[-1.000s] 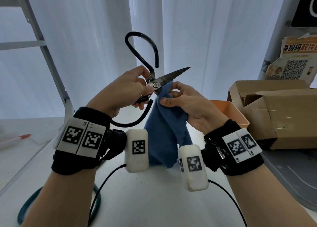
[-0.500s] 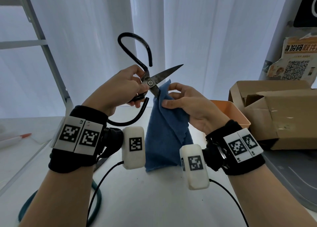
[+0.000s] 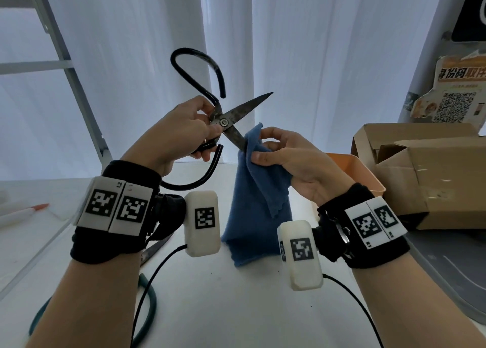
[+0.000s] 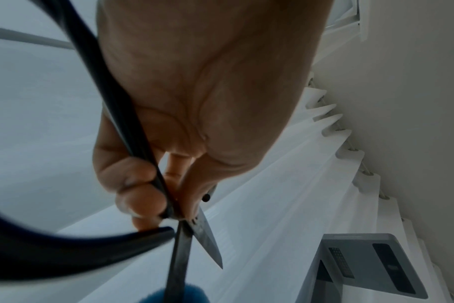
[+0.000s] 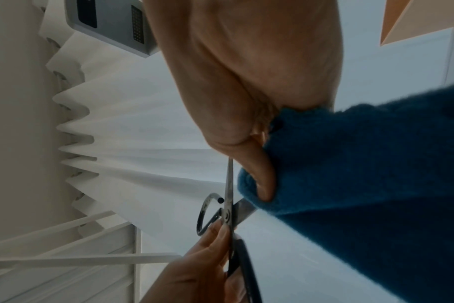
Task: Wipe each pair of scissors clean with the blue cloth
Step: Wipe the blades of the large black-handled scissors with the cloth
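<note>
Large scissors [image 3: 224,122] with black loop handles are held up above the table, blades spread apart. My left hand [image 3: 210,132] grips them at the handle necks just behind the pivot. My right hand [image 3: 256,147] pinches the blue cloth [image 3: 257,203] around the outer part of the lower blade; the rest of the cloth hangs down to the table. The upper blade is bare and points up to the right. The left wrist view shows both blades [image 4: 208,235] and the cloth [image 4: 179,295] at the bottom edge. In the right wrist view my thumb presses the cloth [image 5: 363,184] on the blade [image 5: 244,207].
A second pair of scissors [image 3: 155,247] with green handles lies on the white table under my left wrist. An orange bin [image 3: 352,168] and an open cardboard box [image 3: 420,168] stand at the right, beside a grey tray [image 3: 460,268]. A pen [image 3: 26,210] lies far left.
The scissors' blades have spread wider and the scissors shifted slightly left. My right hand has slid the cloth from near the pivot outward along the lower blade.
</note>
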Demonstrator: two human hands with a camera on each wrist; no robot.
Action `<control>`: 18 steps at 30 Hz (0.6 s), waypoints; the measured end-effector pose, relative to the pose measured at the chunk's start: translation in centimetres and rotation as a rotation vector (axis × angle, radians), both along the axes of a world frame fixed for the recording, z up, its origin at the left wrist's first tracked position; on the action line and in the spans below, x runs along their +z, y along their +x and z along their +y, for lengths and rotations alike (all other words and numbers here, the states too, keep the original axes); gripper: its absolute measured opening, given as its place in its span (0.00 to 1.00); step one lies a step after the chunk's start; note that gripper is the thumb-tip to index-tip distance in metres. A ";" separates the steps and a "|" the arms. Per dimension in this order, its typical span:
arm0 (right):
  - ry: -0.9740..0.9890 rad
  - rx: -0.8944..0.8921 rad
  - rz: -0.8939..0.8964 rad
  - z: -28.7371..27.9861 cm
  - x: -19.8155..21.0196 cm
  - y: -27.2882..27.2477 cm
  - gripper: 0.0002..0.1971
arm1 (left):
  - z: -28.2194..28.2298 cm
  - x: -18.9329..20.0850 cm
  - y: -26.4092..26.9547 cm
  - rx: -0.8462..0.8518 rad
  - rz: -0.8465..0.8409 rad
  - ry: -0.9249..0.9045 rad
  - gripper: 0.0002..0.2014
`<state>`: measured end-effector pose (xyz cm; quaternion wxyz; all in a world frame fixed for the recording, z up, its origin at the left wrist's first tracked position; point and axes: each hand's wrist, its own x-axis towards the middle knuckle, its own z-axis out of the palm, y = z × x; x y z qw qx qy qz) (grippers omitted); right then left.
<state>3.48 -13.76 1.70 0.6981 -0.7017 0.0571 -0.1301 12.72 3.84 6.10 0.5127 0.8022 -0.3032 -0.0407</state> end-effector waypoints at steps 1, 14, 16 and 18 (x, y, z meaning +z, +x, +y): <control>-0.007 0.011 0.007 0.0 0.0 0.0 0.19 | 0.1 0.0 0.0 0.001 0.002 -0.004 0.03; -0.146 0.070 0.061 -0.9 0.0 0.0 0.18 | 1.2 0.2 0.5 0.015 0.015 -0.021 0.02; -0.196 0.044 0.067 -1.0 0.1 -0.2 0.15 | 1.2 0.3 0.4 0.018 0.013 -0.028 0.03; -0.217 -0.012 0.069 -1.2 0.0 -0.3 0.14 | 1.2 0.4 0.4 0.030 0.008 -0.037 0.03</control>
